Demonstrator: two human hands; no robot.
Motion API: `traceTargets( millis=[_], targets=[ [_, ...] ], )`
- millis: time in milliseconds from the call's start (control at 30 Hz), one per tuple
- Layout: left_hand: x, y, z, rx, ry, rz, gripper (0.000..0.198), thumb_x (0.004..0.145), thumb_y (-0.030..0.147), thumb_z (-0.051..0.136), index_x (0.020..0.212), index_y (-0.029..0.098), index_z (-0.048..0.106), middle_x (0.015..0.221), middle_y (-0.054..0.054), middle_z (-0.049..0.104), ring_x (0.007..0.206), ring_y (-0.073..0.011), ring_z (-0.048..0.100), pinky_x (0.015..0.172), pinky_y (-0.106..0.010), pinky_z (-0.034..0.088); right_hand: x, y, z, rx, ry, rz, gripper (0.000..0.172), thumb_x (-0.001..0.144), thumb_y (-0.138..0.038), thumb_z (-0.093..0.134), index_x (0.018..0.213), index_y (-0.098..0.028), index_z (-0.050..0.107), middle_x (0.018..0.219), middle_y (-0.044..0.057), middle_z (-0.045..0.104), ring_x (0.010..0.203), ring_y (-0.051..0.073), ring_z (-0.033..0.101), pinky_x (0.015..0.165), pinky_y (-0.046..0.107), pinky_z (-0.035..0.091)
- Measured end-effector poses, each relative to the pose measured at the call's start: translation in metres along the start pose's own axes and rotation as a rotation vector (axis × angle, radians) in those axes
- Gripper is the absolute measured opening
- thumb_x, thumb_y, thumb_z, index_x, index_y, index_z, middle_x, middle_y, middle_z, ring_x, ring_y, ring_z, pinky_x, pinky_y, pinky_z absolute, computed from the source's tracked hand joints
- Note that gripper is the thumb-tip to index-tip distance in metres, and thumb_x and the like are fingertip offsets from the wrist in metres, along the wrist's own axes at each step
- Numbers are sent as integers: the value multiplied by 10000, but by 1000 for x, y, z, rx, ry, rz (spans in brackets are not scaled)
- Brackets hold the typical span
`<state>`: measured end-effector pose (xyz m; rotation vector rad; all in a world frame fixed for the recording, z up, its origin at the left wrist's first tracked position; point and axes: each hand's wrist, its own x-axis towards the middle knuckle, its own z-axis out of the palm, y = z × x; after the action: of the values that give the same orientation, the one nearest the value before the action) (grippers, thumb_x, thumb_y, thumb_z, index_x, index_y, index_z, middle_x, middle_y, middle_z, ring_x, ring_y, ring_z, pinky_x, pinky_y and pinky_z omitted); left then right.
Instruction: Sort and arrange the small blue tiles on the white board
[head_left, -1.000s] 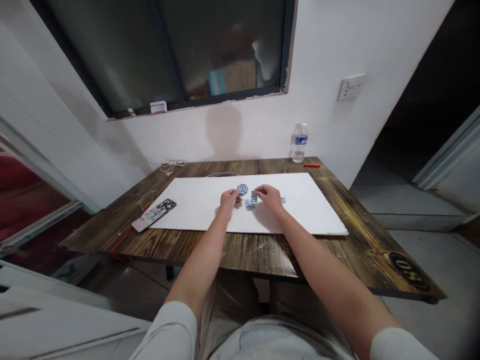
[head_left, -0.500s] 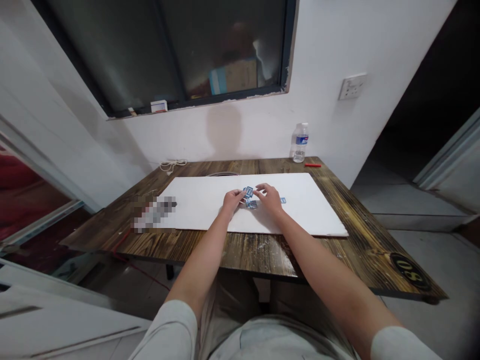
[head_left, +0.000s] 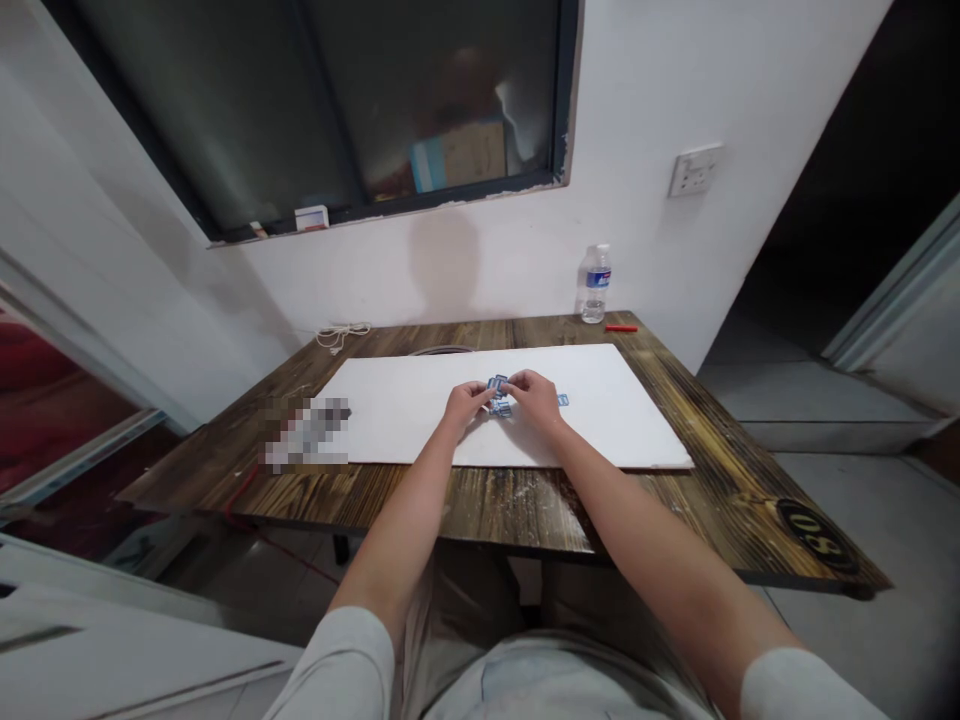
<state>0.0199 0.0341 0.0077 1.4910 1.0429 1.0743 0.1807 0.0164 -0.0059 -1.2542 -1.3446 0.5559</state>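
Between my hands, over the white board [head_left: 397, 415], are small flat blue-and-white pieces [head_left: 496, 384] that look like little cards; their exact kind is too small to make out. My left hand [head_left: 465, 403] pinches them from the left. My right hand [head_left: 534, 400] has thumb and fingers closed on their right edge. Just below the fingertips is another group of blue-and-white pieces [head_left: 501, 409]; I cannot tell whether it lies on the board or is held. One more blue-and-white piece [head_left: 563, 400] lies on the board, partly behind my right hand.
The board lies on a dark wooden table [head_left: 517, 500]. At the back right stand a water bottle [head_left: 596, 285] and a red pen-like stick [head_left: 621, 328]. A white cable [head_left: 343, 333] is coiled at the back left. Something pixelated [head_left: 307, 435] covers the board's left end.
My right hand's fingers have drawn in and closed on the blue-and-white pieces, where they were more spread before. My left hand stays nearly still. The whole view has shifted slightly.
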Motion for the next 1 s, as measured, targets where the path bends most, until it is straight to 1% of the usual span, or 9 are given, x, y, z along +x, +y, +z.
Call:
traceTargets(
  millis=[167,267,433,533,600,667,733,867,1000],
  targets=[
    [0,-1,0,10,17,-16,391,595,453,780,790,123,704,592,-27,630,524,-104,534,508,-220,389,-1,-6,-5,-104,49,-91,213,762,-390,612,682,-199,660,727,19,678,672,157,571,680,286,428],
    [1,-1,0,-9,23,-14,385,581,445,784,771,122,700,580,-27,626,527,-108,541,510,-220,398,0,-6,-6,-117,79,-136,201,765,-370,610,669,-197,645,741,25,675,671,156,572,693,288,434],
    [5,-4,-1,-30,90,-16,369,570,439,785,749,129,695,596,-33,637,530,-110,554,513,-222,422,4,-1,-3,46,114,29,220,740,-408,636,698,-192,628,667,8,667,635,158,608,648,275,458],
    [8,-7,-3,-37,189,-15,343,590,425,770,747,132,687,591,-29,633,525,-101,558,504,-205,420,5,0,-4,91,75,96,199,738,-347,644,851,-186,678,712,6,690,599,147,624,627,266,474],
    [10,-9,-5,-32,255,-34,334,608,427,756,750,134,680,585,-28,628,504,-95,554,479,-195,405,5,-1,-4,3,28,90,205,749,-268,621,920,-195,707,779,18,716,655,154,646,678,272,486],
    [10,-10,-7,-32,302,-71,342,622,439,744,770,138,674,586,-27,626,474,-93,546,446,-192,387,3,-3,-5,-136,-30,51,184,753,-199,594,868,-204,738,824,30,734,755,169,663,759,278,481],
    [10,-10,-8,-40,335,-102,353,631,447,735,795,141,670,587,-25,624,448,-92,537,424,-191,377,0,-6,-5,-256,-79,19,169,750,-167,589,782,-204,750,824,38,740,809,178,662,788,272,466],
    [11,-10,-9,-51,363,-112,343,642,442,729,792,142,659,592,-26,622,436,-89,532,413,-188,374,-6,-12,-5,-412,-120,51,108,737,-188,629,716,-200,734,776,39,729,762,167,645,701,251,441],
    [11,-10,-8,-51,343,-115,340,647,440,729,806,147,661,596,-24,622,448,-86,536,422,-184,383,-10,-15,-7,-599,-147,93,79,730,-263,686,708,-190,707,784,57,712,760,182,620,656,262,405]
  ],
)
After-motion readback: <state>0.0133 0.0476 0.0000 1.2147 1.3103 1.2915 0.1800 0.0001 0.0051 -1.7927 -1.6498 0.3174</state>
